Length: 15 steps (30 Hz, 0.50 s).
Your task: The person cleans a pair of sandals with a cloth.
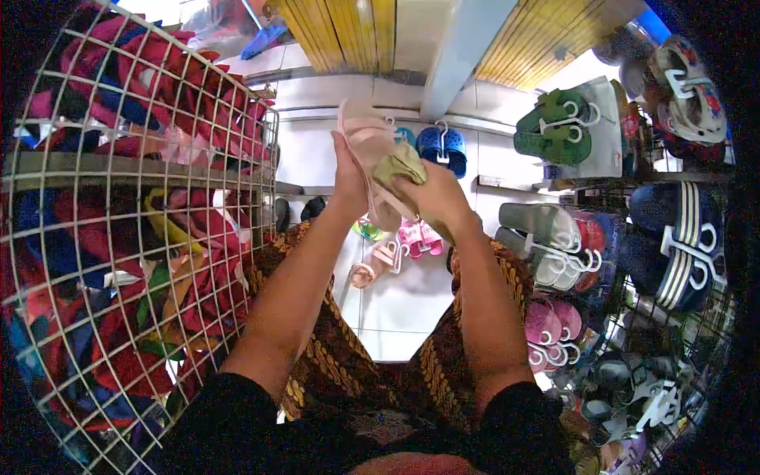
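head view: l hand (346, 178) clamped on the edge of a pale pink sandal (368, 146), held up in mid-air above the floor (392, 317), w/ its long side running roughly up & down the view. r hand (435, 190) closed on a green cloth (401, 165), pressed agst the sandal's face; hands near each other, sandal & cloth btwn them. the fingertips under the cloth are hidden.

on the floor below: pink sandals (419, 237) w/ a white hanger, peach sandals (372, 269) just beside, prob. one pair but partly blurred. blue clogs (442, 148) on a hanger, farther off, past the r hand.

l side: wire rack (134, 182) w/ red, blue & green items behind the mesh. r side, top to bottom: green sandals (554, 127), grey sandals (546, 229), pink slippers (550, 328), all on white hangers; navy slides (673, 237) w/ white stripes to the r of the grey ones.
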Each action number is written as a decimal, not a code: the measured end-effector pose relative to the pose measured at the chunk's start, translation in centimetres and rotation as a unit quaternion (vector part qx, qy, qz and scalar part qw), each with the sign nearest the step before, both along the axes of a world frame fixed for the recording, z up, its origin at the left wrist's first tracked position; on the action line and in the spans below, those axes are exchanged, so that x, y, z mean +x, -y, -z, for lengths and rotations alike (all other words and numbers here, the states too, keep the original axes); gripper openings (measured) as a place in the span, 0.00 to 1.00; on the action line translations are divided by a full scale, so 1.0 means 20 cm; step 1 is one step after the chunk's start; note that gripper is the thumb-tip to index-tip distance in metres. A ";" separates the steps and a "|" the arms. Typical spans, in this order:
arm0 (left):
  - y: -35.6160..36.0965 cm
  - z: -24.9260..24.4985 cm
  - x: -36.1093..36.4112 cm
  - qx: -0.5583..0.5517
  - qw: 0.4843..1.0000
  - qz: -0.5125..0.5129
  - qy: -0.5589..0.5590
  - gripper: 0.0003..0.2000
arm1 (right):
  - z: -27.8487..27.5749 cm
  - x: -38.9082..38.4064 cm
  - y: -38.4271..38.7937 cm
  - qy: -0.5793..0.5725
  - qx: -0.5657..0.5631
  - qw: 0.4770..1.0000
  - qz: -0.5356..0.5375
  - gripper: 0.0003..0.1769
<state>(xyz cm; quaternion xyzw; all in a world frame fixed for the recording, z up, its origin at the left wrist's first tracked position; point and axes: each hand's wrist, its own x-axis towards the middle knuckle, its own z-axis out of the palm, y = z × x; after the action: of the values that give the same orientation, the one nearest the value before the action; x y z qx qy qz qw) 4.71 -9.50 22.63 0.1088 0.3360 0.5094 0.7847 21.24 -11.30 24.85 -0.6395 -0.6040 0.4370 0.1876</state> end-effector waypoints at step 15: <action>-0.05 -0.01 -0.01 -0.046 0.998 0.015 -0.042 0.38 | 0.02 0.11 -0.10 -0.060 -0.003 0.997 -0.053 0.21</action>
<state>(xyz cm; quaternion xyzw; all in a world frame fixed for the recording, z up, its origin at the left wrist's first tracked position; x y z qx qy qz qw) 4.56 -8.50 22.88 0.0989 0.3896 0.4763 0.7820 23.51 -9.39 24.37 -0.5801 -0.6234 0.4853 0.1983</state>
